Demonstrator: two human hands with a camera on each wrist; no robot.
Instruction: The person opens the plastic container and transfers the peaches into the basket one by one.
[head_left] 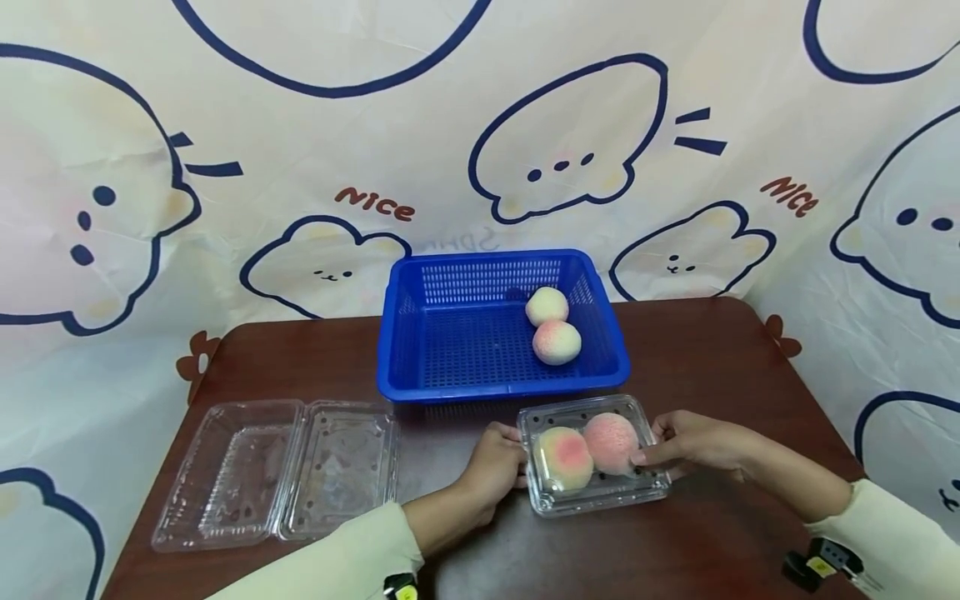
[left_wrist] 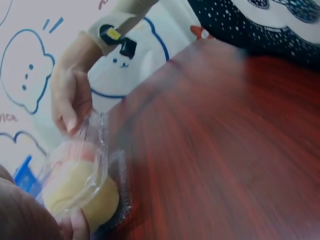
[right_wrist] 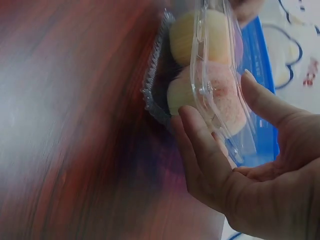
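The right hand (head_left: 697, 443) pinches the box (head_left: 600, 497); the left hand (head_left: 491, 468), fingertips partly hidden, seems to grip its opposite side. The box, holding two peaches (head_left: 612, 442), sits just in front of the basket (head_left: 510, 390).

At five o'clock in the head view, the lidded container (head_left: 596, 503) is thin, clear, glossy plastic; the open container (head_left: 292, 475) at eight o'clock looks alike. The peaches (head_left: 611, 444) inside the lidded one have matt, faintly rough skins. At its eleven o'clock, the perforated basket (head_left: 502, 392) is shiny plastic. Beneath, the wood-look table (head_left: 675, 550) is smooth, softly glossy. The sleeves (head_left: 360, 542) are matt cloth.
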